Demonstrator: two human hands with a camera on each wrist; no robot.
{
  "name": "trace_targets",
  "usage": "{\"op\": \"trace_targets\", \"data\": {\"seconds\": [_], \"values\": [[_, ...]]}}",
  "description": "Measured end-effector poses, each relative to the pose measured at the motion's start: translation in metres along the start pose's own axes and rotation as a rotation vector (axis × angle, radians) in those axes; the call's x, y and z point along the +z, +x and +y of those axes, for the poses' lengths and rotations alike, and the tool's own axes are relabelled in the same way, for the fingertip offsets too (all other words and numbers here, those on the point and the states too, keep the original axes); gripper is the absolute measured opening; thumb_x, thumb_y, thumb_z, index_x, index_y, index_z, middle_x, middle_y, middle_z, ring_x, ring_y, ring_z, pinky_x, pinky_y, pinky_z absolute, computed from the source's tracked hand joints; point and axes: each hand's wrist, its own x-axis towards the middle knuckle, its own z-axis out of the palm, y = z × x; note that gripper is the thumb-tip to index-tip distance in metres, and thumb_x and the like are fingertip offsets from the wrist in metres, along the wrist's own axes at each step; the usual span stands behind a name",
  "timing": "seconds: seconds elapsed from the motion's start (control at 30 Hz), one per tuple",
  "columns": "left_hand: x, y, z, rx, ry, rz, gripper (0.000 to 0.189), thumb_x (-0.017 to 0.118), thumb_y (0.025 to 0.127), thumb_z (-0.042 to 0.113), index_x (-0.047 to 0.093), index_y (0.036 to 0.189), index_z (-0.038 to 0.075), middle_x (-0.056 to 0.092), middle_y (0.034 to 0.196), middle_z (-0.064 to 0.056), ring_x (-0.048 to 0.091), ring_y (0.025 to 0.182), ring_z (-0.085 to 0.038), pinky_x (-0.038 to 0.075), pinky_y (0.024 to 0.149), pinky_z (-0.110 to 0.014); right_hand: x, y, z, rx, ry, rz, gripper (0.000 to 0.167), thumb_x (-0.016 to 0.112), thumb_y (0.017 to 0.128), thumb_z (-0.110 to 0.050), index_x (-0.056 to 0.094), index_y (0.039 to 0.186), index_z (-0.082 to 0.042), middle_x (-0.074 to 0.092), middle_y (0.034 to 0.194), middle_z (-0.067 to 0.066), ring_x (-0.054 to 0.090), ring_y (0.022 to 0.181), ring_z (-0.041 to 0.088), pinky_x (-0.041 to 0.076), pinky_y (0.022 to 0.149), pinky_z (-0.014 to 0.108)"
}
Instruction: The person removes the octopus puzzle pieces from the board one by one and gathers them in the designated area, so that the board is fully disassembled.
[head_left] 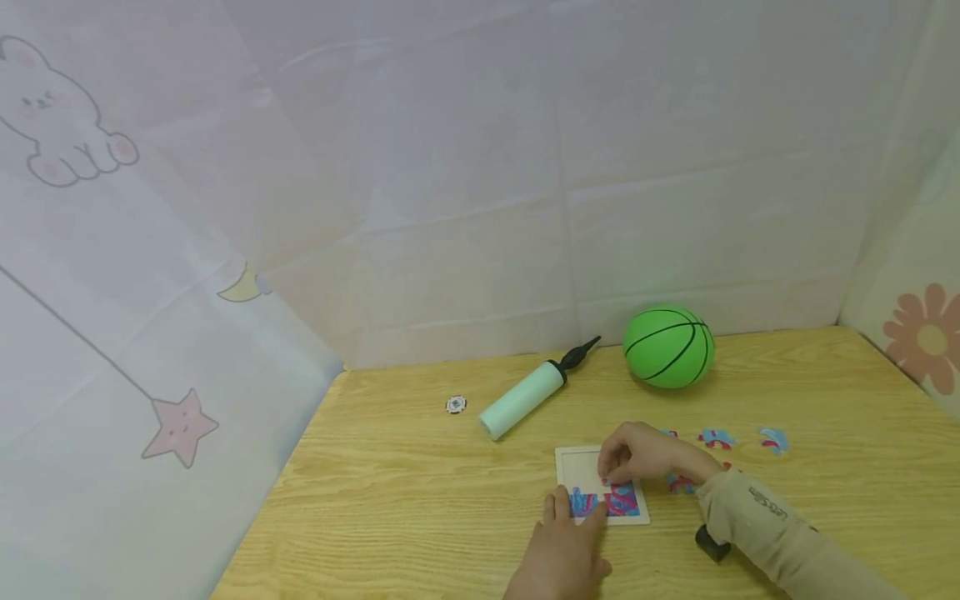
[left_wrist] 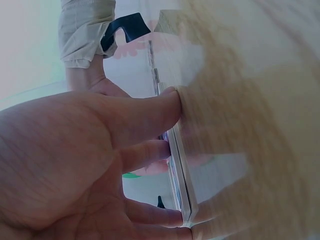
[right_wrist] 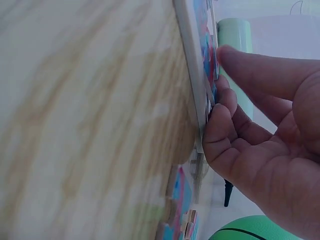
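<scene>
A white-framed jigsaw tray [head_left: 561, 468] lies on the table, its near part filled with blue, purple and pink pieces [head_left: 621, 502]. My left hand [head_left: 561, 546] rests at its near left side, fingers fairly straight on the tray and thumb at the near edge. In the left wrist view, the thumb [left_wrist: 150, 112] lies against the tray's rim [left_wrist: 184, 180]. Over the tray's right half, my right hand [head_left: 647, 452] pinches a small puzzle piece [head_left: 605, 482] with pink on it. In the right wrist view, curled fingers [right_wrist: 220, 130] sit right at the tray's side.
Loose puzzle pieces [head_left: 717, 438] lie right of the tray, some partly hidden by the right forearm. Behind stand a green ball [head_left: 669, 347] and a pale green hand pump [head_left: 523, 400] with a black nozzle. A round chip [head_left: 456, 404] lies farther left. A wall sheet [head_left: 465, 208] borders the table's back.
</scene>
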Motion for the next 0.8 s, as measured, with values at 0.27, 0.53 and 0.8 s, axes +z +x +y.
{"op": "trace_targets", "data": {"seconds": [0.27, 0.53, 0.8], "values": [[0.000, 0.000, 0.000, 0.001, 0.003, 0.001, 0.066, 0.070, 0.082, 0.043, 0.046, 0.142, 0.032, 0.034, 0.146, -0.025, 0.037, 0.132, -0.044, 0.049, 0.090, -0.050, 0.000, -0.002, -0.003, 0.010, -0.033, 0.030, 0.011, 0.071, 0.079, 0.001, 0.070, 0.084, -0.008, 0.060, 0.075, -0.004, 0.052, 0.067, 0.008, 0.045, 0.061, 0.023], [-0.001, 0.002, 0.000, -0.004, -0.014, -0.022, 0.064, 0.070, 0.083, 0.041, 0.046, 0.143, 0.032, 0.033, 0.146, -0.025, 0.037, 0.132, -0.044, 0.049, 0.090, -0.051, -0.001, -0.005, -0.008, 0.012, -0.018, 0.037, 0.011, 0.072, 0.079, 0.000, 0.070, 0.081, -0.010, 0.061, 0.073, -0.005, 0.050, 0.061, 0.006, 0.044, 0.055, 0.022], [0.000, 0.003, -0.001, -0.010, -0.022, -0.033, 0.064, 0.070, 0.083, 0.042, 0.047, 0.142, 0.033, 0.034, 0.146, -0.025, 0.037, 0.132, -0.045, 0.049, 0.090, -0.051, -0.002, -0.009, -0.012, -0.013, -0.013, 0.046, 0.007, 0.072, 0.082, -0.004, 0.069, 0.082, -0.011, 0.064, 0.075, -0.006, 0.056, 0.067, 0.006, 0.049, 0.061, 0.024]]}}
